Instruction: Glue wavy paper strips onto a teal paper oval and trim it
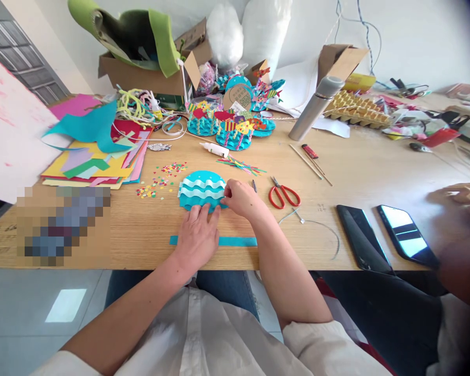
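A round turquoise paper craft [201,200] lies flat on the table, with two pale wavy paper strips [198,193] across it and white dots near its top. The fingers of my left hand [198,232] are stretched out and rest on its lower edge. At its right edge, by the ends of the wavy strips, the thumb and fingers of my right hand [241,198] pinch together. Those fingertips partly hide what they grip. A straight blue paper strip [237,241] runs beneath my left hand and right forearm.
Red-handled scissors [284,196] lie to the right, two phones [364,237] beyond. Confetti pieces [156,183], a white glue bottle [215,150] and thin paper strips [243,166] surround the craft. Finished fish crafts [233,133] and a grey flask [317,107] stand behind. Another person's hand [458,230] is right.
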Action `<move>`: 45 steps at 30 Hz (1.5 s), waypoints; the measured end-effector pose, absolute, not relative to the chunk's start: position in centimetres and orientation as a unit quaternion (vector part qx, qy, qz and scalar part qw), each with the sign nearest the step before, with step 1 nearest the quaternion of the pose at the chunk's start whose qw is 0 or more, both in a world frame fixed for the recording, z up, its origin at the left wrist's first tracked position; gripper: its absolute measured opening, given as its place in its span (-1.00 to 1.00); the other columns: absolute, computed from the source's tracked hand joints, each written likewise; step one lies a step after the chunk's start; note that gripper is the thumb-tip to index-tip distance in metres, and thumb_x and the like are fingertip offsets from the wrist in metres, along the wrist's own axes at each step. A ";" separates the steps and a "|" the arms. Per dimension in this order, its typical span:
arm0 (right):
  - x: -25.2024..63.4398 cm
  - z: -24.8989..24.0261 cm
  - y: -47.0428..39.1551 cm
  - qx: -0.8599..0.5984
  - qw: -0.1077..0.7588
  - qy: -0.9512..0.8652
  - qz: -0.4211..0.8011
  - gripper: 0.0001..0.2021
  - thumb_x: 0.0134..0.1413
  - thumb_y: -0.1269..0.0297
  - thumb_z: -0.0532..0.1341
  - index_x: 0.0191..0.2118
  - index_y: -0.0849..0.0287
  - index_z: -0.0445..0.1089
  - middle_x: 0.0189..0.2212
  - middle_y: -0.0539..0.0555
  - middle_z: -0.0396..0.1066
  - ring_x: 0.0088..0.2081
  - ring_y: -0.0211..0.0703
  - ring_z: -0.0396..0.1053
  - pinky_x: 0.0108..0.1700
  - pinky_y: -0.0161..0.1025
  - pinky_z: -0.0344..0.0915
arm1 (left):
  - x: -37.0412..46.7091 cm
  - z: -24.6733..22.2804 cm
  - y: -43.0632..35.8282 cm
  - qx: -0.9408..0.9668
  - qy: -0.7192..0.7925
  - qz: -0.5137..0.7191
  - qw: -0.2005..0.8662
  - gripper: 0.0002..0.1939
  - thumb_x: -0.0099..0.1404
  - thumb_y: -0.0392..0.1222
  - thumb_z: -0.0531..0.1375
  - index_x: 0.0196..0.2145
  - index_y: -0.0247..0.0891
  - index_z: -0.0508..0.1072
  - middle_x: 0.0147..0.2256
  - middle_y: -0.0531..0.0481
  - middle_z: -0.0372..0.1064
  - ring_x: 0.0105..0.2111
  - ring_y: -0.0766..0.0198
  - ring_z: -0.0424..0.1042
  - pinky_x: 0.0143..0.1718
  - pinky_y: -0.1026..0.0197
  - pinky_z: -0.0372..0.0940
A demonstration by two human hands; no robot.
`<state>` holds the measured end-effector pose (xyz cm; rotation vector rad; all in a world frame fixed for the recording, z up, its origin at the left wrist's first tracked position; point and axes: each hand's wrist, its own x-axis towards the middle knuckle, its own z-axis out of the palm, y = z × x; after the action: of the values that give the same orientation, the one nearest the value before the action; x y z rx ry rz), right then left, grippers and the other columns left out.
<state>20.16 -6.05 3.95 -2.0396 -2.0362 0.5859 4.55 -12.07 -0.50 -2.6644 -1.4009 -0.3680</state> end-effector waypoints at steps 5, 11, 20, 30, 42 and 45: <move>20.3 3.7 -6.0 -0.689 0.098 -0.690 0.196 -0.90 -0.02 0.39 0.32 -0.32 0.20 0.41 -0.34 0.09 0.49 -0.26 -0.13 0.39 -0.34 -0.32 0.10 | 4.6 -0.3 -12.1 -0.876 -0.463 -0.120 0.054 -0.52 0.28 -0.31 0.06 0.16 -0.38 0.33 0.07 -0.29 0.34 -0.04 -0.09 0.28 -0.06 -0.07 0.25; 20.3 3.8 -6.0 -0.690 0.105 -0.688 0.199 -0.91 0.00 0.42 0.29 -0.30 0.19 0.42 -0.33 0.09 0.49 -0.27 -0.15 0.38 -0.34 -0.31 0.11 | 4.6 -0.2 -12.0 -0.874 -0.466 -0.134 0.041 -0.54 0.28 -0.32 0.04 0.13 -0.41 0.34 0.06 -0.30 0.35 -0.04 -0.09 0.29 -0.07 -0.08 0.26; 21.0 4.2 -6.0 -0.671 0.159 -0.681 0.245 -0.89 -0.08 0.52 0.25 -0.39 0.20 0.39 -0.43 0.01 0.45 -0.39 -0.25 0.34 -0.36 -0.35 0.15 | 4.5 -0.5 -11.9 -0.870 -0.466 -0.157 0.036 -0.66 0.26 -0.36 0.03 -0.03 -0.43 0.40 0.03 -0.29 0.39 -0.05 -0.05 0.31 -0.05 -0.04 0.24; 21.4 3.7 -5.7 -0.619 0.268 -0.648 0.353 -0.84 -0.16 0.58 0.22 -0.47 0.19 0.28 -0.58 -0.11 0.32 -0.52 -0.34 0.31 -0.44 -0.40 0.19 | 4.4 -0.3 -12.0 -0.875 -0.463 -0.135 0.040 -0.70 0.26 -0.34 0.05 -0.08 -0.36 0.44 0.07 -0.28 0.35 -0.06 -0.07 0.31 -0.07 -0.08 0.25; 21.4 3.9 -5.8 -0.545 0.320 -0.644 0.431 -0.87 -0.18 0.56 0.23 -0.48 0.21 0.30 -0.57 -0.11 0.31 -0.50 -0.35 0.26 -0.42 -0.38 0.22 | 4.3 -0.5 -12.0 -0.873 -0.466 -0.136 0.045 -0.53 0.28 -0.31 0.07 0.15 -0.36 0.34 0.07 -0.23 0.35 -0.05 -0.06 0.29 -0.03 -0.05 0.25; 21.5 3.8 -5.7 -0.566 0.303 -0.648 0.411 -0.85 -0.17 0.59 0.23 -0.47 0.21 0.30 -0.56 -0.10 0.32 -0.49 -0.35 0.27 -0.41 -0.38 0.22 | 4.3 -0.4 -12.0 -0.871 -0.468 -0.144 0.041 -0.54 0.29 -0.32 0.06 0.13 -0.44 0.34 0.07 -0.25 0.36 -0.04 -0.06 0.29 -0.01 -0.05 0.25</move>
<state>21.47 -5.71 3.76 -1.4994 -1.7167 1.0884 4.35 -12.01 -0.43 -2.6672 -1.4320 -0.4411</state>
